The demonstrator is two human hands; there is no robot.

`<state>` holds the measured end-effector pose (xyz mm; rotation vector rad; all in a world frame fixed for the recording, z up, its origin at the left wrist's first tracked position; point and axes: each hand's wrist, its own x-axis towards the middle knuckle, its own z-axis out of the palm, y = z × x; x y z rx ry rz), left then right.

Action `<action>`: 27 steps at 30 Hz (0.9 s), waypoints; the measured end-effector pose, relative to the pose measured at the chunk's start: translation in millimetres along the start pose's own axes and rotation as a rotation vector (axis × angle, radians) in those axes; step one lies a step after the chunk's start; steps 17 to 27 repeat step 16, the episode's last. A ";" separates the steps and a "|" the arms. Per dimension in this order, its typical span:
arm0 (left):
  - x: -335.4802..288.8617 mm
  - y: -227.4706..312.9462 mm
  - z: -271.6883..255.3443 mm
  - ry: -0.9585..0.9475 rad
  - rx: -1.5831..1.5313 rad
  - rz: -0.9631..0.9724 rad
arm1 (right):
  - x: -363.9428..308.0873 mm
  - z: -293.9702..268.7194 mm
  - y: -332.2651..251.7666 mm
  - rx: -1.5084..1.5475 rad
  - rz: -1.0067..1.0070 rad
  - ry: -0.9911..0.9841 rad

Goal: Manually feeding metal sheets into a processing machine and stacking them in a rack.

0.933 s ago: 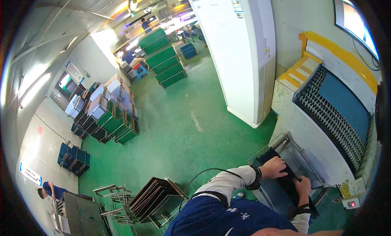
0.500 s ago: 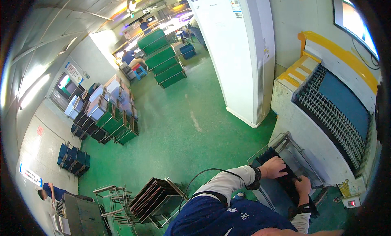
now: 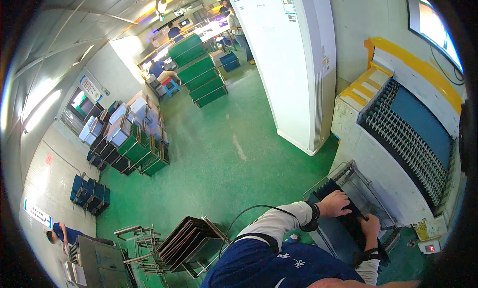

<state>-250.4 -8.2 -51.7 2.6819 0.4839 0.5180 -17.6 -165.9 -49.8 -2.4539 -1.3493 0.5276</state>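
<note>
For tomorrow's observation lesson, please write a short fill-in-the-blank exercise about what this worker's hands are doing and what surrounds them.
1. Both the left hand and the right hand rest on a stack of dark ____ standing in a wire rack.
2. The floor is painted ____.
3. The roller conveyor beside the rack has a ____ top edge.
4. The tall cabinet is ____.

Missing words: panels; green; yellow; white

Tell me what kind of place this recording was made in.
Most likely a factory floor. The green floor carries stacked green crates and rows of racked trays, and the person's hands, left and right, handle dark flat panels in a wire rack beside a roller conveyor machine.
</note>
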 end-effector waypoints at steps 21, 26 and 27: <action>1.3 2.8 -3.1 -0.029 -0.016 -0.025 | 3.5 3.8 4.9 -0.028 0.005 -0.010; 1.3 2.8 -3.1 -0.029 -0.016 -0.025 | 3.5 3.8 4.9 -0.028 0.005 -0.010; 1.3 2.8 -3.1 -0.029 -0.016 -0.025 | 3.5 3.8 4.9 -0.028 0.005 -0.010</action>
